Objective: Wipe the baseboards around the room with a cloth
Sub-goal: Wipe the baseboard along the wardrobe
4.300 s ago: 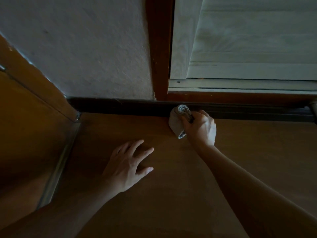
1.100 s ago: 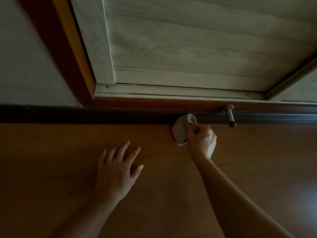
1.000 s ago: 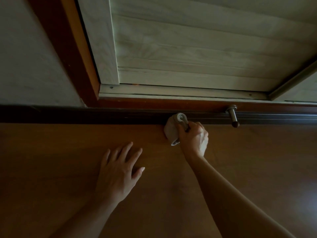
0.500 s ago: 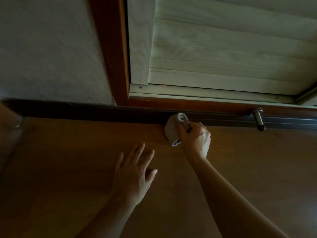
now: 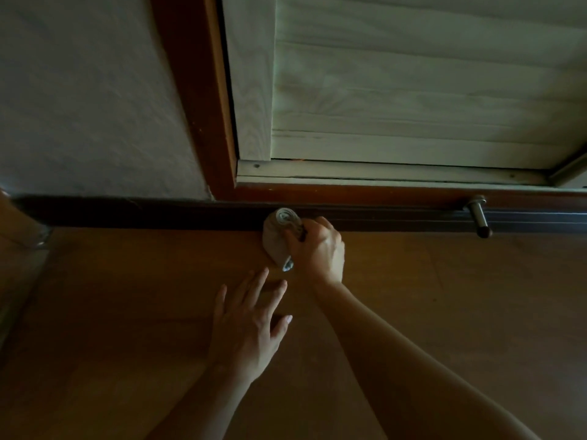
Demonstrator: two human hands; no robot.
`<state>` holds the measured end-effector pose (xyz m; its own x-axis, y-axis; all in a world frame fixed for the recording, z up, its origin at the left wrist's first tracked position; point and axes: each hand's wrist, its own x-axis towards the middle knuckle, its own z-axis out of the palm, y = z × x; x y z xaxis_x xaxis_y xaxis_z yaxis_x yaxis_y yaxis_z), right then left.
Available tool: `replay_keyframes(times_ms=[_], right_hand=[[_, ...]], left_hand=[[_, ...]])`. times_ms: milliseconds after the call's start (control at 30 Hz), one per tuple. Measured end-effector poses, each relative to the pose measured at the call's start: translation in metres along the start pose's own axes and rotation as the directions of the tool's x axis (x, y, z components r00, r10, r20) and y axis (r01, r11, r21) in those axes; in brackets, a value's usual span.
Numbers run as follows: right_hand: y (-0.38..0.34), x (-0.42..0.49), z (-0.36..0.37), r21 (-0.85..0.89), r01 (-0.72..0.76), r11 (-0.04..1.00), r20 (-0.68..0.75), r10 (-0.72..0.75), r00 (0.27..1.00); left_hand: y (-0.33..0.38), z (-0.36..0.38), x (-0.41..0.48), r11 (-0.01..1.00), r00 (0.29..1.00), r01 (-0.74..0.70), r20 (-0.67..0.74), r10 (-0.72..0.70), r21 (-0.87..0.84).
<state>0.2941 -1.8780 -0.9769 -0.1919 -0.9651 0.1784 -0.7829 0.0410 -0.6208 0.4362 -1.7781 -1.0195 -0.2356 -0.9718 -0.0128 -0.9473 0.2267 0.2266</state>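
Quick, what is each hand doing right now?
Left hand: open, fingers spread flat over the floor.
Right hand: grips the rolled cloth against the baseboard.

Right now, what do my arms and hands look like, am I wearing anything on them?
No sleeves show: the left forearm and right forearm are bare as far as the frame reaches. The left hand and right hand wear no gloves. I see no watch, bracelet or ring, though the light is dim.
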Motion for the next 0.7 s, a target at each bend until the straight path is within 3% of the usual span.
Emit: replay_keyframes(times_ms=[400,600,700], right_hand=[[0.107,0.014,-0.091,-0.045,-0.207,0.977,-0.141,0.199,0.97],[0.138,0.017,-0.118,0.012,-0.457,0.889,-0.23,0.447,0.864],[0.132,0.018,-0.115,-0.012,-0.42,0.908,-0.197,0.409,0.891]], left_hand=[[0.035,0.0,0.022,0.998,0.995,-0.02,0.097,0.014,0.06],[0.041,0.001,0.024,0.996,0.99,0.019,0.14,-0.031,0.086],[0.044,-0.004,0.025,0.995,0.982,0.036,0.182,-0.052,0.09]])
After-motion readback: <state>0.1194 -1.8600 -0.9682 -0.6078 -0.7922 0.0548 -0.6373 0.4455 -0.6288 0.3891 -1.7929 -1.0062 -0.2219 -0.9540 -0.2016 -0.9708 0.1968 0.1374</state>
